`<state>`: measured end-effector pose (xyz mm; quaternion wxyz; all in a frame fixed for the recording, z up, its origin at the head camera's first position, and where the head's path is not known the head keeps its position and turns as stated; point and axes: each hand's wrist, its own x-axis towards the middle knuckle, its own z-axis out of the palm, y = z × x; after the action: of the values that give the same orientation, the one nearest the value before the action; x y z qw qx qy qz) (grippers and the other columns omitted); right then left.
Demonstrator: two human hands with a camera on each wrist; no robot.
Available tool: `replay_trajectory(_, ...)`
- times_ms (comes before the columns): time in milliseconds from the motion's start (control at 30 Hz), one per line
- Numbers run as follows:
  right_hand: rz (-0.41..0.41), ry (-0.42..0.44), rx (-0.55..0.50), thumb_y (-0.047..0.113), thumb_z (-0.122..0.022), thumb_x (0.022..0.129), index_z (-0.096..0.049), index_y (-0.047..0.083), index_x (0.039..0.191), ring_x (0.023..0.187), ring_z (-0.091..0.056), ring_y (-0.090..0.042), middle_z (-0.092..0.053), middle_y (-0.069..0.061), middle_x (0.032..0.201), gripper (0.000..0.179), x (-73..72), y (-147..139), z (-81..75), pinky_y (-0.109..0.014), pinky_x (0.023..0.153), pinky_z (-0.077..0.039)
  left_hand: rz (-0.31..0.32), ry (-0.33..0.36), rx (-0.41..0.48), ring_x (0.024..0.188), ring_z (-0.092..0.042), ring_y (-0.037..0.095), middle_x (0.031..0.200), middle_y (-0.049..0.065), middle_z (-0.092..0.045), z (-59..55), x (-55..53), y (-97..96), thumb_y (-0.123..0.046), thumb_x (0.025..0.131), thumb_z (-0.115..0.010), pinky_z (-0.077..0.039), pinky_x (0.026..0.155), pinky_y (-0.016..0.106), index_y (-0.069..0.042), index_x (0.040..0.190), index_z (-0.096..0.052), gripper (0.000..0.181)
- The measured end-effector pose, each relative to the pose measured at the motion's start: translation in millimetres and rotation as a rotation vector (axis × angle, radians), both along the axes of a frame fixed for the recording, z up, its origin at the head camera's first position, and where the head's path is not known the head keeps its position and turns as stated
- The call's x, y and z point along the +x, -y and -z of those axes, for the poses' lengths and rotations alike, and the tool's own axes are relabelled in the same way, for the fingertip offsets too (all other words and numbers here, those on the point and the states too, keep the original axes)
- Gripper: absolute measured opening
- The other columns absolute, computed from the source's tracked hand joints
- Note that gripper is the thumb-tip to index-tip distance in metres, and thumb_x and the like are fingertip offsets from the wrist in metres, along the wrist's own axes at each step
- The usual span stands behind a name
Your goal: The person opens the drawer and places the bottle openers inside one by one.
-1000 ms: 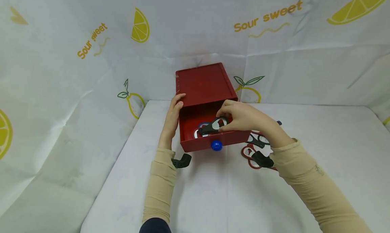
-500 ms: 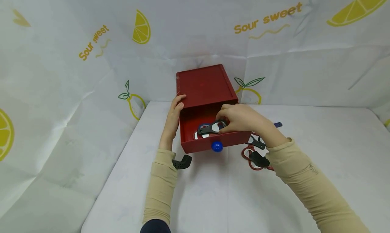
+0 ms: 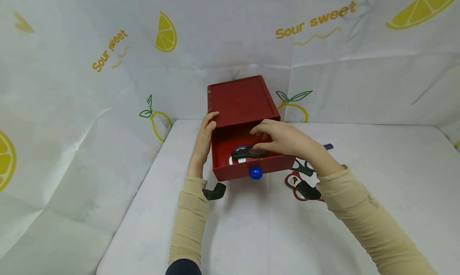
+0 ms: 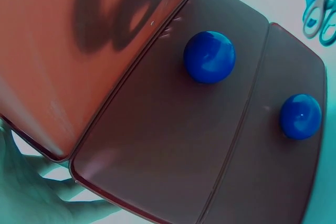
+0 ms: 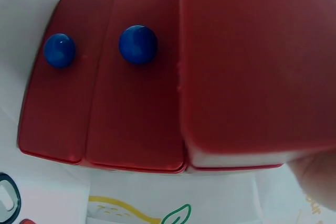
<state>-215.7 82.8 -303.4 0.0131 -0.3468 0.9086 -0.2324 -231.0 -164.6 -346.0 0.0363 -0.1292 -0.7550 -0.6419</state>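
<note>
A red drawer cabinet (image 3: 238, 99) stands at the table's back with its top drawer (image 3: 230, 173) pulled out. Along the cabinet's left side lies my left hand (image 3: 202, 143), fingertips at its upper edge; in the left wrist view its fingers (image 4: 84, 211) extend behind the cabinet's edge. My right hand (image 3: 284, 137) hovers over the drawer, thumb and fingers parted, with nothing between them. Just beneath, black scissors (image 3: 246, 152) lie in the drawer on top of white-and-blue loops (image 3: 240, 148). The right wrist view mostly shows the drawer's outside, hiding the fingertips.
Two closed lower drawers (image 5: 139, 114) with blue knobs show under the open one. Right of the cabinet, partly behind the right forearm, lie black-handled scissors (image 3: 304, 169), red-handled scissors (image 3: 292, 179) and a blue piece (image 3: 328, 146). A lemon-printed white cloth (image 3: 359, 87) hangs behind.
My right hand has let go of the black scissors, which now lie lower in the drawer; its fingers have spread and lifted slightly. The left hand has stayed in place.
</note>
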Motion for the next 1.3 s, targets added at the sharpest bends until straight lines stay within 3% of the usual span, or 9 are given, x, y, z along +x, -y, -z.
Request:
replay_trajectory(200,-0.012,-0.043,-0.218,0.022,-0.065,0.087,-0.06,0.011,0.118,0.097,-0.058,-0.015,-0.063,-0.005,0.106,0.033,-0.1,-9,6.9,-0.035,0.079,-0.05,0.001,-0.006,0.003,0.136,-0.026,0.027,0.153,0.007,-0.021,0.8,-0.1,0.7,-0.029,0.096,-0.035,-0.026,0.111,0.048,-0.014,0.138,-0.036,0.045)
replay_trajectory(333,-0.014,-0.168,-0.339,0.012,-0.067,0.085,-0.063,0.009,0.114,0.095,-0.058,-0.014,-0.065,-0.006,0.105,0.029,0.4,-19,13.2,-0.03,0.08,-0.048,0.004,-0.009,-0.001,0.136,-0.026,0.026,0.153,0.006,-0.021,1.3,-0.1,1.0,-0.03,0.097,-0.034,-0.025,0.111,0.048,-0.014,0.139,-0.036,0.044)
replay_trajectory(533,0.033,-0.385,-0.518,-0.004,-0.072,0.074,-0.063,0.001,0.113,0.094,-0.058,-0.017,-0.066,-0.012,0.107,0.041,6.0,-37,25.9,-0.01,0.085,-0.041,0.005,-0.006,-0.009,0.137,-0.025,0.026,0.154,0.005,-0.019,0.7,0.4,0.4,-0.03,0.097,-0.034,-0.025,0.111,0.049,-0.015,0.139,-0.036,0.045)
replay_trajectory(667,0.091,-0.44,-0.575,-0.007,-0.073,0.071,-0.062,0.002,0.115,0.096,-0.054,-0.006,-0.064,-0.012,0.107,0.046,12.9,-51,35.0,-0.008,0.086,-0.039,0.01,-0.012,-0.005,0.136,-0.025,0.026,0.153,0.007,-0.02,0.3,0.2,0.4,-0.03,0.097,-0.034,-0.024,0.111,0.049,-0.014,0.139,-0.035,0.045)
replay_trajectory(867,0.175,-0.416,-0.528,-0.007,-0.072,0.072,-0.061,0.002,0.116,0.102,-0.047,0.009,-0.063,-0.014,0.107,0.047,22.8,-75,57.3,-0.003,0.087,-0.038,0.008,-0.013,0.01,0.135,-0.026,0.026,0.151,0.008,-0.023,0.9,0.5,1.3,-0.028,0.097,-0.034,-0.026,0.11,0.049,-0.013,0.139,-0.035,0.045)
replay_trajectory(1100,0.266,-0.305,-0.381,0.003,-0.071,0.078,-0.06,0.004,0.119,0.095,-0.044,0.01,-0.061,-0.009,0.11,0.042,43.1,-99,87.0,-0.001,0.078,-0.036,0.01,-0.008,0.014,0.135,-0.025,0.026,0.152,0.008,-0.022,0.9,1.2,0.5,-0.029,0.097,-0.034,-0.026,0.11,0.049,-0.015,0.139,-0.035,0.045)
replay_trajectory(1200,0.263,-0.243,-0.307,0.008,-0.072,0.079,-0.058,0.005,0.121,0.093,-0.047,0.002,-0.059,-0.008,0.11,0.044,52.1,-107,98.0,-0.009,0.074,-0.045,0.011,-0.007,0.019,0.135,-0.026,0.026,0.151,0.008,-0.022,0.6,1.4,0.2,-0.029,0.097,-0.034,-0.026,0.11,0.049,-0.014,0.139,-0.035,0.045)
replay_trajectory(1300,0.269,-0.162,-0.221,0.017,-0.071,0.082,-0.056,0.007,0.124,0.097,-0.05,-0.012,-0.058,-0.008,0.112,0.046,60.1,-113,107.2,-0.031,0.075,-0.051,0.014,-0.011,0.026,0.135,-0.026,0.026,0.151,0.008,-0.022,0.5,1.6,0.0,-0.028,0.097,-0.034,-0.025,0.111,0.049,-0.013,0.139,-0.034,0.045)
